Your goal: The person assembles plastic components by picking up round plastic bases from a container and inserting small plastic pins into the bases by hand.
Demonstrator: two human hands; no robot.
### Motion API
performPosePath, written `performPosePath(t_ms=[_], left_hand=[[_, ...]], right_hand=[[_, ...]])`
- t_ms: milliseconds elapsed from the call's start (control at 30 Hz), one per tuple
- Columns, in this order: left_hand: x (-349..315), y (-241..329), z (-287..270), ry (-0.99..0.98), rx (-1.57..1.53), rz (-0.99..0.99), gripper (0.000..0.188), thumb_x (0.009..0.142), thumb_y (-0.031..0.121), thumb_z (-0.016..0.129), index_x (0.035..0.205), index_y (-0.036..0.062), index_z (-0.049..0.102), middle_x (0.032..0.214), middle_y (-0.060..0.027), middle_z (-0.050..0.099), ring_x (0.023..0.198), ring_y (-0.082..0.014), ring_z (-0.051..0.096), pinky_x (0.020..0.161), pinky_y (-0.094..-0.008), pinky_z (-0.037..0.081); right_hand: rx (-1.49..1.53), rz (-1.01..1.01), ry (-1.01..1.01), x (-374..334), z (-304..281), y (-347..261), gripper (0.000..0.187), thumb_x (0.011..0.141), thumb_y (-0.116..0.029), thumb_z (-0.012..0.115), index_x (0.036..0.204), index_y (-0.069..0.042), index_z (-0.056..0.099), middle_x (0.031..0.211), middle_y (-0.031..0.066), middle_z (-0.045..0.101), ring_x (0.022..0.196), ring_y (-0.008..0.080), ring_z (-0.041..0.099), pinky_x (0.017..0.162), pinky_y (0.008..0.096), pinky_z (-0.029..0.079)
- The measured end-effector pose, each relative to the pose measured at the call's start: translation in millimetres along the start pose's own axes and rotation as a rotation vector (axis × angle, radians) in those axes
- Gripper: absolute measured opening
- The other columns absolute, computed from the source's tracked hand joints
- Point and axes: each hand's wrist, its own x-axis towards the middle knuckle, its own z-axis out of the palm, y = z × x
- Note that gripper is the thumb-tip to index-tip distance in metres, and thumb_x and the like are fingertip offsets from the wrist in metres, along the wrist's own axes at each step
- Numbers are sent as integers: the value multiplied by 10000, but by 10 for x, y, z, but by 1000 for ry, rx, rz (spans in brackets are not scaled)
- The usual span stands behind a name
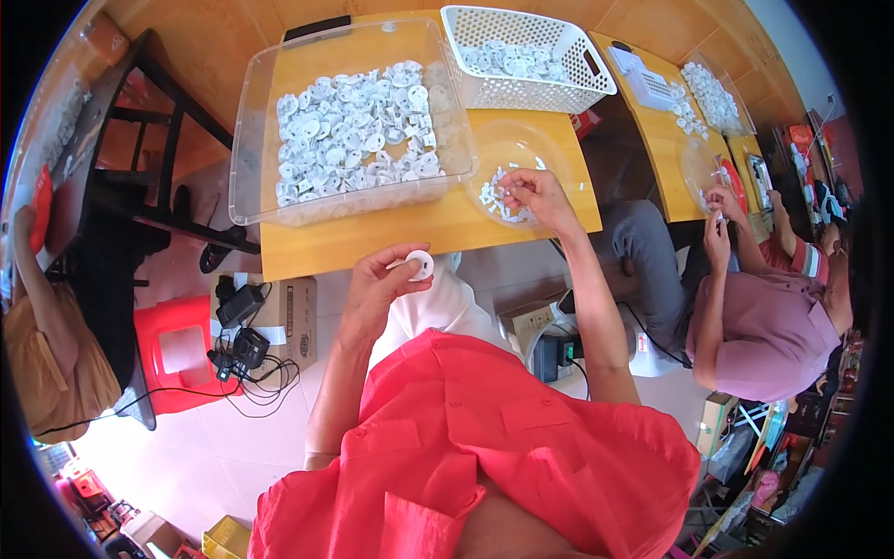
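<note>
My left hand (377,284) is closed around a small white round plastic part (421,265), held by its edge in front of the table. A dark slot shows near the middle of its face. My right hand (543,197) reaches over a clear round dish (535,133), thumb and fingertips pinched together. Beneath and beside those fingertips lie small white plastic pieces (490,197). Whether a piece sits in the pinch is too small to make out.
A clear plastic bin (247,163) full of white round parts stands left on the wooden table (321,244). Behind the dish is a white perforated basket (531,96) holding more. Co-workers sit on both sides; a cardboard box (300,321) with black adapters and cables is on the floor.
</note>
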Motion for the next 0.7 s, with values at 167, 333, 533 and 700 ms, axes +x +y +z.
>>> performPosePath(t_ms=[167,333,533,700], left_hand=[[9,-32,42,9,6,13,251,831,61,578,1070,-14,592,890,-86,629,757,-152,627,715,-274,549],[6,-13,111,-5,-89,-1,296,815,25,581,1107,-19,573,963,-95,626,875,-167,611,791,-292,528],[12,9,165,-121,-11,75,393,771,-51,595,1159,-18,538,1037,-111,617,920,-175,606,858,-285,481],[-35,37,239,-110,66,126,395,774,-49,598,1162,-26,528,1022,-109,622,922,-171,607,842,-286,485]], right_hand=[[3,-2,63,-34,38,-76,154,782,71,536,898,25,627,765,59,640,667,96,589,605,226,480],[1,-96,176,-150,146,-274,184,760,86,548,912,22,630,798,69,657,709,94,603,659,218,476],[69,-163,126,-585,553,-690,204,745,51,614,941,-3,634,808,41,647,735,68,582,647,199,454],[159,-163,113,-845,812,-883,325,710,91,659,1021,14,597,849,44,621,757,79,571,708,209,456]])
